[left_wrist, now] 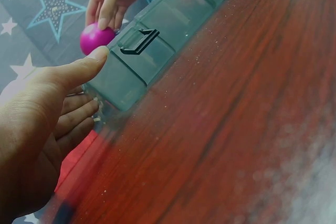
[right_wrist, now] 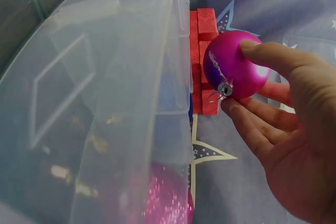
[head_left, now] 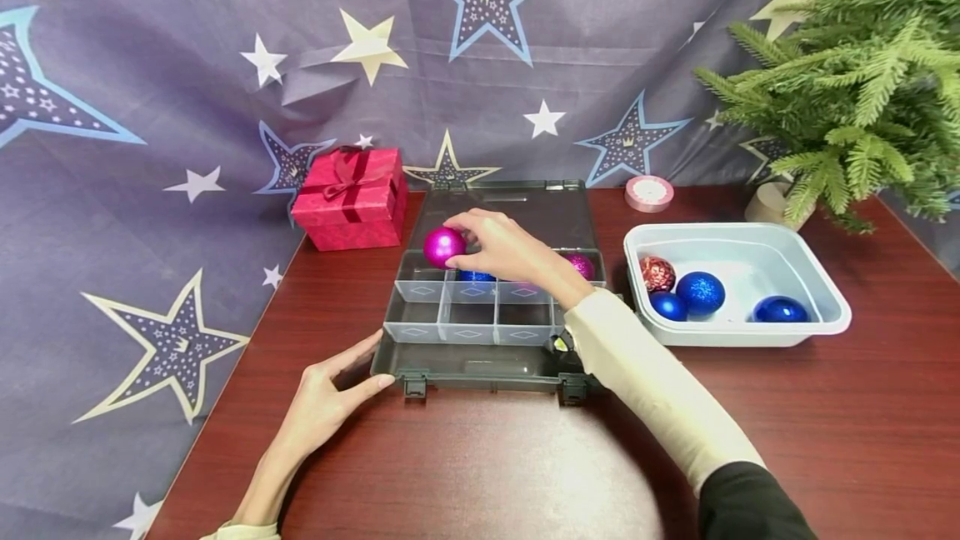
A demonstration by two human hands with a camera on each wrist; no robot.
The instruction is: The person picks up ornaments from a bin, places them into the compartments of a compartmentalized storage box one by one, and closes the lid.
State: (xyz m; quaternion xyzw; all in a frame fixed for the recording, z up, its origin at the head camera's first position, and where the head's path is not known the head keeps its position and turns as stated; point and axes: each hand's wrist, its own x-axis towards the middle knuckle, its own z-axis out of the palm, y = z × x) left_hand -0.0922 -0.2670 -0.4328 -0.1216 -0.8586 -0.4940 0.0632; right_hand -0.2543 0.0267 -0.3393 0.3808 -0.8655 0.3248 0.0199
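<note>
My right hand [head_left: 501, 247] pinches a shiny magenta Christmas ball [head_left: 442, 247] between thumb and fingers, over the back left compartment of a divided plastic storage box [head_left: 468, 363]. In the right wrist view the ball's silver cap [right_wrist: 225, 88] with its string points down toward the fingers. The back row also holds a blue glitter ball [head_left: 476, 277], partly behind the divider, and a pink glitter ball [head_left: 579, 266]. My left hand [head_left: 324, 401] holds the box's front left corner, thumb at the front and fingers along the side. The lid [head_left: 517, 211] lies open behind.
To the right stands a white plastic tub [head_left: 798, 259] with a red ball [head_left: 657, 273] and several blue balls [head_left: 701, 293]. A red gift box [head_left: 352, 202] sits back left. A pink ribbon roll [head_left: 649, 193] and a small artificial tree [head_left: 862, 98] stand at the back right.
</note>
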